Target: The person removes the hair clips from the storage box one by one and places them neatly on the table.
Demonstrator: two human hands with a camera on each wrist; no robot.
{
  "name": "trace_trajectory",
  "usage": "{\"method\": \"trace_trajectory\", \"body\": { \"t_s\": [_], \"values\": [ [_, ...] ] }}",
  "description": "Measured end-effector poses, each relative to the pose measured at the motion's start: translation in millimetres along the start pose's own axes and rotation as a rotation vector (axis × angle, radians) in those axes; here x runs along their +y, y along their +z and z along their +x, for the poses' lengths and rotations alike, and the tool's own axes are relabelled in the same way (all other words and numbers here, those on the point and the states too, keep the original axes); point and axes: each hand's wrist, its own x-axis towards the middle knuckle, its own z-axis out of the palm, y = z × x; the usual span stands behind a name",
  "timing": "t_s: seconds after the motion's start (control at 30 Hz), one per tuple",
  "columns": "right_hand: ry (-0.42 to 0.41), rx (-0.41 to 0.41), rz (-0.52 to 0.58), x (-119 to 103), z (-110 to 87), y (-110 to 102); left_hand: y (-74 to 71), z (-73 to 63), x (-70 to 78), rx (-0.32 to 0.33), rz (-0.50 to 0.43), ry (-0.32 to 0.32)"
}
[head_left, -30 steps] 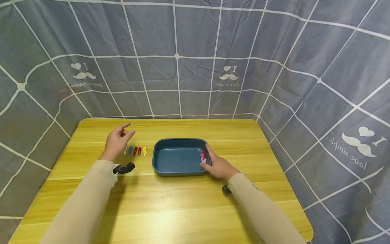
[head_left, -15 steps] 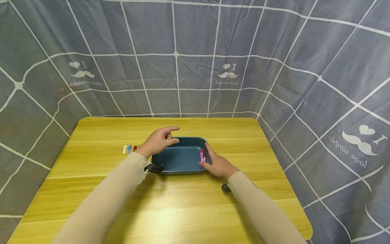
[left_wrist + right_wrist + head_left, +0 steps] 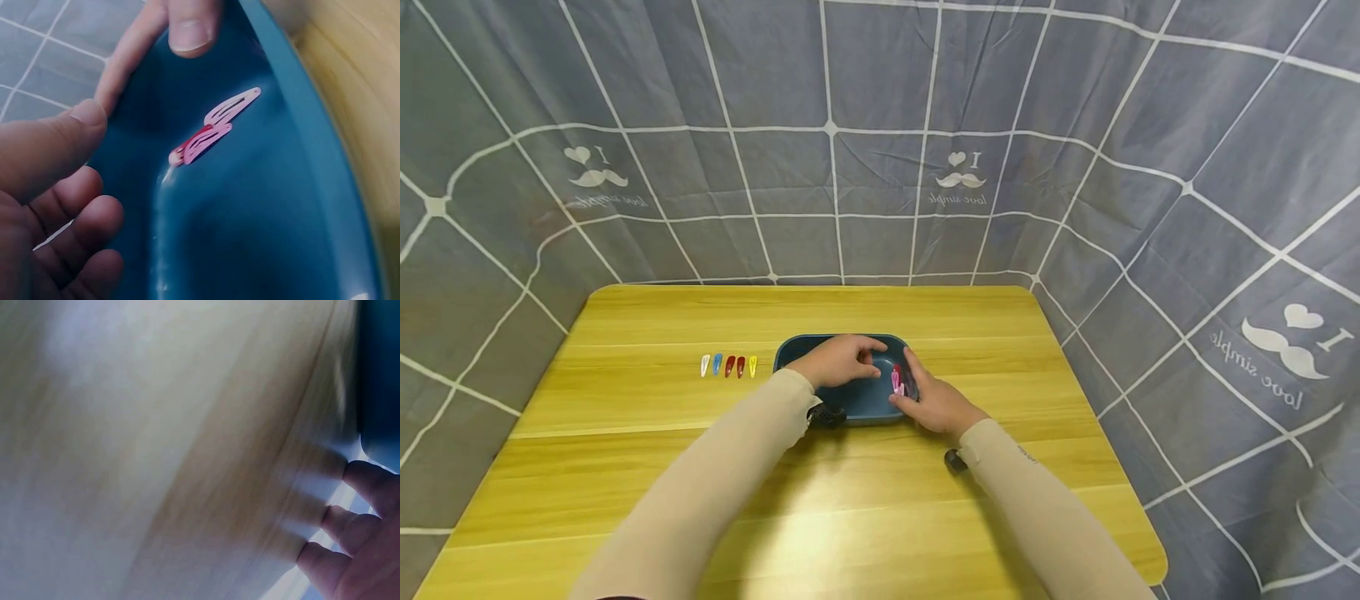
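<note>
My left hand (image 3: 838,360) hovers over the dark blue plastic tray (image 3: 868,406), fingers loosely bent. In the left wrist view its thumb (image 3: 59,140) stands a little apart from the other fingers, and no object shows between them. My right hand (image 3: 940,406) grips the tray's right end, thumb inside and the other fingers along the outside. Near that thumb, two pink snap hair clips (image 3: 215,116) and a red hair clip (image 3: 199,135) lie overlapping on the tray floor. The right wrist view shows fingertips (image 3: 369,478) beside the tray's outer wall.
Left of the tray, a row of hair clips lies on the wooden table (image 3: 625,375): a white clip (image 3: 704,365), a blue clip (image 3: 718,364), two dark red clips (image 3: 741,367) and a yellow clip (image 3: 753,366). A grey checked curtain (image 3: 790,183) stands behind the table.
My left hand has moved right from beside the row of clips to over the tray. My right hand has stayed on the tray's right end. The clips have not visibly moved.
</note>
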Motion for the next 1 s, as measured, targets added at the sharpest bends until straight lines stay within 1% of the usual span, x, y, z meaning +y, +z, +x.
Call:
{"method": "trace_trajectory", "body": {
  "t_s": [0.13,0.27,0.47,0.57,0.7,0.83,1.0],
  "values": [
    [-0.006,-0.001,-0.002,1,1.1,-1,8.7,9.3,0.4,-0.018,0.048,-0.023],
    [-0.010,0.010,-0.022,2,3.1,0,14.5,15.6,1.1,-0.044,0.077,-0.045],
    [-0.014,0.022,-0.025,2,3.6,0,24.4,27.4,1.9,-0.075,0.143,-0.047],
    [-0.019,0.023,-0.028,2,3.0,-1,30.8,34.9,3.5,-0.103,0.181,-0.043],
    [-0.028,0.025,-0.028,3,3.4,-1,37.6,42.7,6.1,-0.131,0.196,-0.035],
    [-0.038,0.025,-0.037,4,4.2,0,42.2,48.8,7.3,-0.132,0.227,-0.065],
    [-0.039,0.022,-0.034,5,5.1,1,44.4,55.5,9.3,-0.114,0.272,-0.090]
  ]
}}
